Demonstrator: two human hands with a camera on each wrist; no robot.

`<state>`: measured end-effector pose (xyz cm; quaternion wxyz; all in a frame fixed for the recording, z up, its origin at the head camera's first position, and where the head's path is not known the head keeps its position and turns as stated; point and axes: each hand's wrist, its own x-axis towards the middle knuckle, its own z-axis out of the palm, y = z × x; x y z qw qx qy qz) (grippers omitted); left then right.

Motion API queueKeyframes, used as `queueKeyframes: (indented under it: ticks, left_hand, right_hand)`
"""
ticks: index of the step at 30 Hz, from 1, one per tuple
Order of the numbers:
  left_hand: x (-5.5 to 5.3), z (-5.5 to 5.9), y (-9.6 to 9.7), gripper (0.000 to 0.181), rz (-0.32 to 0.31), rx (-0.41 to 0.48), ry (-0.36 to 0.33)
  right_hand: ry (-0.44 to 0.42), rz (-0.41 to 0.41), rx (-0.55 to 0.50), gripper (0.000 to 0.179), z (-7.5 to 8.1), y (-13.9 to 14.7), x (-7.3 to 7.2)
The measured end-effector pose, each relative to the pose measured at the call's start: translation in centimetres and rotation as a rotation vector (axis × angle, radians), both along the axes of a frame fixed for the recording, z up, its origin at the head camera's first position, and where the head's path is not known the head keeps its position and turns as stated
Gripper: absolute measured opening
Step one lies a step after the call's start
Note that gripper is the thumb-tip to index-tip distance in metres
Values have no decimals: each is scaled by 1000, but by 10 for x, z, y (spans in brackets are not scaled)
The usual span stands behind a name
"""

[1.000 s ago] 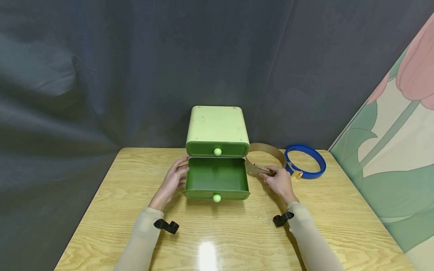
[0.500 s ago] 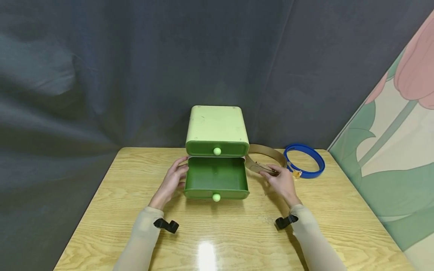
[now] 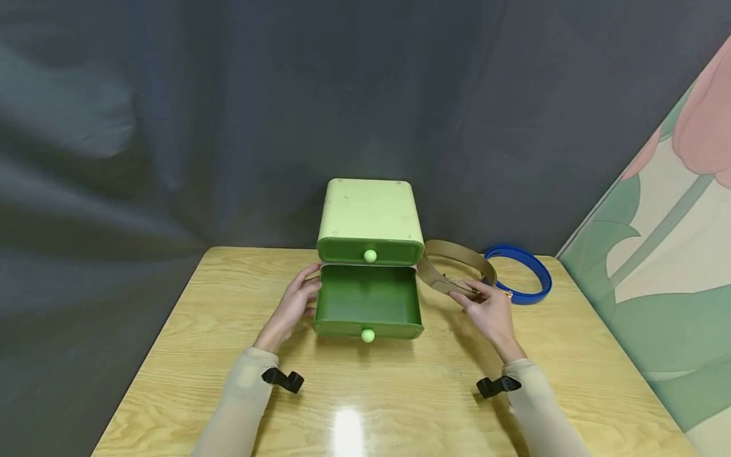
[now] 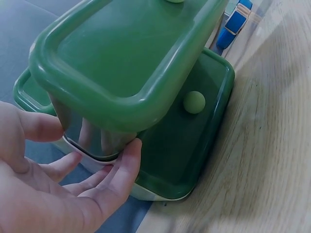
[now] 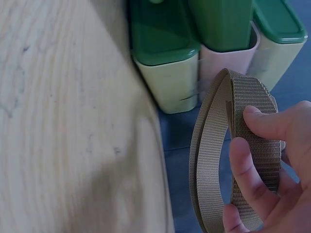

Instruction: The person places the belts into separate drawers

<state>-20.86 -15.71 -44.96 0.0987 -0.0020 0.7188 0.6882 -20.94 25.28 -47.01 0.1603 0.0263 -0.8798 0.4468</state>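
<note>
A coiled tan webbing belt [image 3: 438, 277] is pinched between the thumb and fingers of my right hand [image 3: 488, 311], right of the small drawer cabinet [image 3: 371, 206]. In the right wrist view, the ribbed weave of the belt [image 5: 214, 150] shows. My left hand [image 3: 290, 311] touches the left side of the cabinet with its fingers spread and slightly bent. The green middle drawer [image 3: 368, 295] is pulled out with nothing inside. Behind and beside the tan belt lies a coiled blue belt [image 3: 539, 270] with a gold buckle, partly covered by the right hand.
The upper drawer [image 3: 394, 252] is pushed in. In the left wrist view, a lower drawer [image 4: 170, 155] with a round knob is also in. All stands on a wooden table [image 3: 354, 374], against a dark curtain [image 3: 371, 95]. A tulip-patterned panel [image 3: 657, 254] borders the right.
My right hand has moved a little to the right with the tan belt, whose coil now overlaps the blue belt's left edge in the head view. The left hand and drawers hold still.
</note>
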Motion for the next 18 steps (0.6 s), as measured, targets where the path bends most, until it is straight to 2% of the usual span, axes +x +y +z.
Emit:
queueKeyframes:
  ticks: [6,18]
  left_hand:
    - [0,-2,2,60,-11,-12,-1]
    - [0,-4,1,61,-2,5,-15]
  right_hand:
    - [-15,-17,-11,45,14,7,18]
    - [10,-6,-19,42,24,15,49]
